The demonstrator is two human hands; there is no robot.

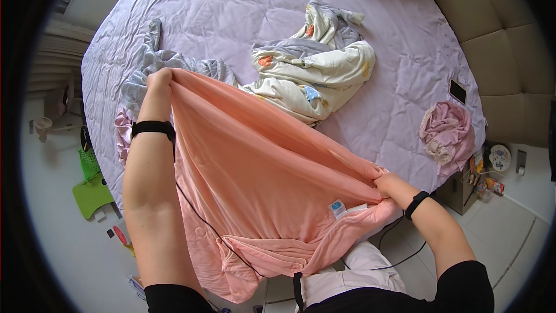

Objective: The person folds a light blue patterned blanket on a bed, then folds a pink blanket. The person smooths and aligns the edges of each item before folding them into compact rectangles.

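A coral-pink garment (pixel 237 162) with small round buttons and a sewn-in label is stretched between my hands over the bed's near edge. My left hand (pixel 160 77) is closed on its far left corner, beside a heap of grey clothing (pixel 188 65). At the right, my right hand (pixel 389 185) grips the bunched edge a little above the label (pixel 337 208). The lower part hangs in folds in front of my body. Just beyond the garment lies a crumpled cream cloth with coloured prints (pixel 324 72). Most of my fingers are hidden by the fabric.
The round bed has a lilac quilted cover (pixel 226 6). A pink bundled cloth (pixel 447 133) and a phone (pixel 457 91) lie at its right side, by the padded headboard (pixel 492 29). A black cable (pixel 200 215) crosses the garment. A green board (pixel 92 199) is on the left.
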